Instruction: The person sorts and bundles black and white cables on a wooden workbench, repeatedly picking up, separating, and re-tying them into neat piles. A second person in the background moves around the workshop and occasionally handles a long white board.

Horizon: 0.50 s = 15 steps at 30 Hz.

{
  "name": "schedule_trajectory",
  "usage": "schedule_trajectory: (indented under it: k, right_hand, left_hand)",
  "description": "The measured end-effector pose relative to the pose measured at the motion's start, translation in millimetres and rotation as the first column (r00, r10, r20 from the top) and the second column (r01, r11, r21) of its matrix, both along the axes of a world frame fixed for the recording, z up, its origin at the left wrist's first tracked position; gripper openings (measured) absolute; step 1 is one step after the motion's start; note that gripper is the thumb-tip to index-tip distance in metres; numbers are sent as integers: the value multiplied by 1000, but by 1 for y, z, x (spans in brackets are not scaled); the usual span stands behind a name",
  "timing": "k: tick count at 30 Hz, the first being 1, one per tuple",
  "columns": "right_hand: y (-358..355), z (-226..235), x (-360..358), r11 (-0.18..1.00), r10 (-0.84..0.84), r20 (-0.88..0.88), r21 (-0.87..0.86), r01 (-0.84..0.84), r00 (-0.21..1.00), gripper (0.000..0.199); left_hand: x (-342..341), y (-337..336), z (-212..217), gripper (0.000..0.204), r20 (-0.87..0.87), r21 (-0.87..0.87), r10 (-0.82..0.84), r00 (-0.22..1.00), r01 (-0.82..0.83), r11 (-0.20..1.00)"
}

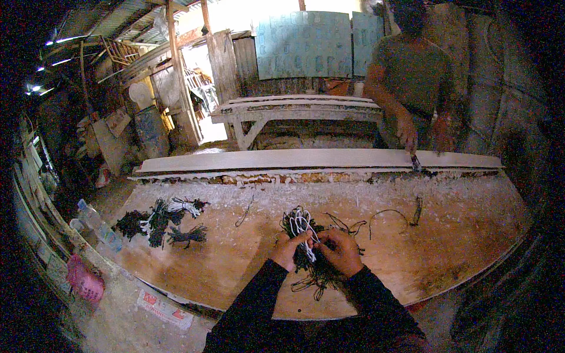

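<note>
A bundle of black and white cords (301,222) is gripped in my left hand (285,252), its loops standing up above my thumb. My right hand (342,252) is closed beside it, fingertips pinched against the bundle's right side at a cord; the exact strand is too small to make out. Below and between my hands, loose black cords (318,281) lie on the wooden tabletop (229,276). More dark strands (346,223) stick out past my right fingers. Farther right lie a thin curved cord (385,212) and a short dark bundle (418,212).
Bundled black cords (158,223) and a white bundle (185,206) lie at the left. A clear plastic bottle (100,226) and a pink basket (85,279) are by the left edge. Across the table, another person (409,76) holds a brush (416,163) at a long white board (282,160).
</note>
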State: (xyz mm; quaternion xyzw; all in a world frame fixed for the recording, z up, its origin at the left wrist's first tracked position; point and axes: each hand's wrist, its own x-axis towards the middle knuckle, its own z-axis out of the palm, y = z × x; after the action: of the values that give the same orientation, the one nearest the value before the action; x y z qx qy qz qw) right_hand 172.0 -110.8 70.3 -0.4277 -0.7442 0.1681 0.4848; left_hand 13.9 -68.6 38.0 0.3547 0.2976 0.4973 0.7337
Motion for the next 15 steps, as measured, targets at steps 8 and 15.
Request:
schedule_trajectory:
  k: [8,15]
  right_hand:
    - [-4,5,2,999,-16,12,-34,17,1000,16]
    - [3,0,2,994,-83,78,81,76,994,15]
  left_hand:
    - [-1,-1,4,16,91,-127,19,996,-7,992]
    - [-2,6,0,17,166,-179,83,983,-53,982]
